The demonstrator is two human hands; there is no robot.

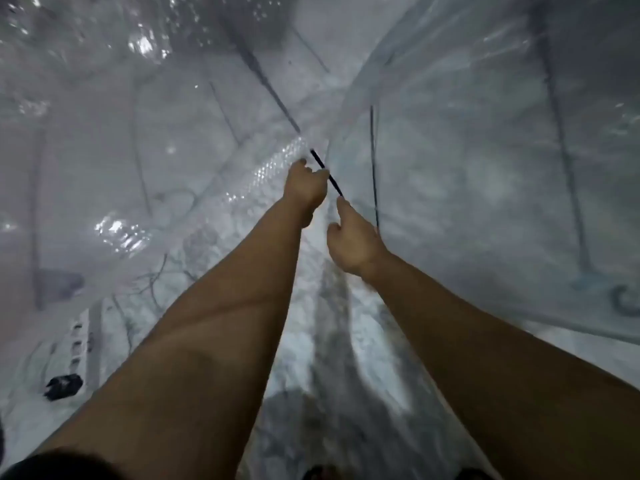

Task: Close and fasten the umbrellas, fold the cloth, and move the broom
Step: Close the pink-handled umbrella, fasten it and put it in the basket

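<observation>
Head view is looking down through the clear plastic canopy of an open transparent umbrella, which is filling nearly the whole frame and blurring everything behind it. Both bare forearms are reaching forward from six o'clock toward the centre. At about twelve o'clock from the wrists, the left hand is curling its fingers round a thin black rod, which I judge to be a rib or the shaft of this umbrella, and is gripping it near its upper end. Just below, toward four o'clock of that hand, the right hand is pointing its forefinger up so the tip is touching or almost touching the lower end of the same rod, the other fingers loosely curled and holding nothing that can be made out. A second dark rib is running upright just beside the right hand at its two o'clock. At three o'clock in the frame a curved handle, perhaps of another umbrella, is showing dimly through the film, and a small black object is lying at eight o'clock; what it is cannot be told. As for handling, the canopy film is looking light, limp, slippery and easily creased or torn, so it is offering poor purchase; the ribs are looking thin and springy and could bend if forced sideways. The better hold is likely the rigid rod itself, gripped close to the joint. The cloth and broom are not showing clearly here.
</observation>
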